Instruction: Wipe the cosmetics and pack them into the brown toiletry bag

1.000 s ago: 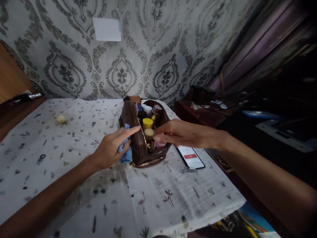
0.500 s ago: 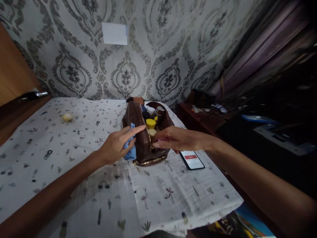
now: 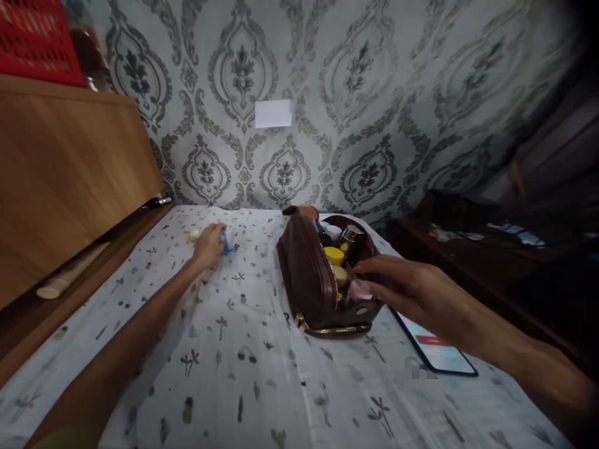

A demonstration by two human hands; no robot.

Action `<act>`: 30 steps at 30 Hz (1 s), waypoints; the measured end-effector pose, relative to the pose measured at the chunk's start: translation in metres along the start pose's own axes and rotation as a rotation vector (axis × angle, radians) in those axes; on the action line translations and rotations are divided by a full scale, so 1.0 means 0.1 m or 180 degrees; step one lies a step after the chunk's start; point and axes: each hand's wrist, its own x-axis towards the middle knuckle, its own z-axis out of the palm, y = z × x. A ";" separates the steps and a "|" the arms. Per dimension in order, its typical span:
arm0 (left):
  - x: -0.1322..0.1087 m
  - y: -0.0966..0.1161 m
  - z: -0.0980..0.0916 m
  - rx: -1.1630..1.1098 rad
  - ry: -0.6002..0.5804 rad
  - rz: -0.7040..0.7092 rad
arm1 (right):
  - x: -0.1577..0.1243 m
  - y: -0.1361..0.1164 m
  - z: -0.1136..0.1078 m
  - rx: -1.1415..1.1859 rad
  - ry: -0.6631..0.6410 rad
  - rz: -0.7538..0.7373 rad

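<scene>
My left hand (image 3: 210, 246) is closed around a crumpled blue cloth (image 3: 228, 243) at the far left of the bed sheet. Beside its knuckles lies a small pale yellow thing (image 3: 193, 236), partly covered by the hand. A brown zip bag (image 3: 304, 274) stands with its top unzipped, holding a yellow-lidded jar (image 3: 334, 255), a pale-lidded jar (image 3: 340, 275) and a silver-capped bottle (image 3: 352, 235). Over the bag's right rim reaches my right hand (image 3: 412, 287), thumb and fingers apart. Its thumb is at a pink item (image 3: 359, 290) inside the bag; whether they touch is unclear.
A phone (image 3: 440, 349) with a lit screen lies right of the bag, under my right forearm. At left stands a wooden cabinet (image 3: 70, 181) with a red basket (image 3: 37, 43) on top. A dark red table (image 3: 412, 237) with cables adjoins the sheet on the right.
My left hand has moved away from the bag's side to the far left, taking the blue cloth along. My right hand has lifted slightly from the bag's opening. The view has swung left.
</scene>
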 end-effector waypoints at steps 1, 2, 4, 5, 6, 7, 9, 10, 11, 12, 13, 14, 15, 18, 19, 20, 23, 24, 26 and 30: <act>0.07 -0.15 -0.02 0.0110 0.0064 -0.0221 | -0.04 -0.05 -0.01 0.0103 0.0171 0.0023; 0.13 -0.28 -0.04 0.0202 0.0090 -0.0401 | -0.09 -0.12 -0.01 0.0229 0.0338 0.0027; 0.21 -0.48 -0.07 0.0312 0.0007 -0.0631 | -0.18 -0.27 0.02 0.0456 0.0553 -0.0041; 0.24 -0.55 -0.07 0.0333 -0.0095 -0.0701 | -0.22 -0.34 0.05 0.0553 0.0593 -0.0122; 0.25 -0.60 -0.06 0.0336 -0.0214 -0.0731 | -0.26 -0.42 0.11 0.0652 0.0562 -0.0187; 0.26 -0.64 -0.05 0.0339 -0.0293 -0.0743 | -0.29 -0.49 0.18 0.0751 0.0540 -0.0259; 0.25 -0.66 -0.02 0.0334 -0.0419 -0.0679 | -0.31 -0.61 0.36 0.0975 0.0225 -0.0395; 0.24 -0.66 -0.01 0.0328 -0.0458 -0.0622 | -0.30 -0.66 0.47 0.1090 0.0016 -0.0474; 0.22 -0.64 0.01 0.0314 -0.0485 -0.0561 | -0.27 -0.69 0.59 0.1132 -0.0143 -0.0546; 0.20 -0.61 0.03 0.0285 -0.0516 -0.0492 | -0.24 -0.72 0.70 0.1129 -0.0301 -0.0573; 0.17 -0.56 0.05 0.0238 -0.0555 -0.0414 | -0.19 -0.74 0.82 0.1132 -0.0429 -0.0574; 0.13 -0.50 0.08 0.0177 -0.0608 -0.0329 | -0.14 -0.76 0.94 0.1189 -0.0540 -0.0554; 0.09 -0.43 0.10 0.0113 -0.0675 -0.0229 | -0.07 -0.78 1.05 0.1296 -0.0687 -0.0459; -0.12 -0.15 0.17 -0.0357 -0.0853 0.0206 | 0.13 -0.82 1.37 0.1676 -0.0837 0.0181; -0.21 -0.04 0.18 -0.0622 -0.0899 0.0359 | 0.20 -0.83 1.46 0.1795 -0.0815 0.0475; -0.30 0.07 0.19 -0.0912 -0.0959 0.0478 | 0.26 -0.84 1.54 0.1874 -0.0704 0.0681; -0.56 0.37 0.16 -0.1464 -0.1077 0.0654 | 0.41 -0.85 1.74 0.1794 -0.0289 0.1049; -0.64 0.46 0.14 -0.1549 -0.1056 0.0661 | 0.44 -0.84 1.78 0.1727 -0.0203 0.1109; -0.77 0.58 0.12 -0.1667 -0.0983 0.0648 | 0.47 -0.82 1.85 0.1719 -0.0119 0.1130; -0.96 0.68 0.14 -0.1727 -0.0869 0.0684 | 0.42 -0.76 1.97 0.2180 -0.0025 0.1044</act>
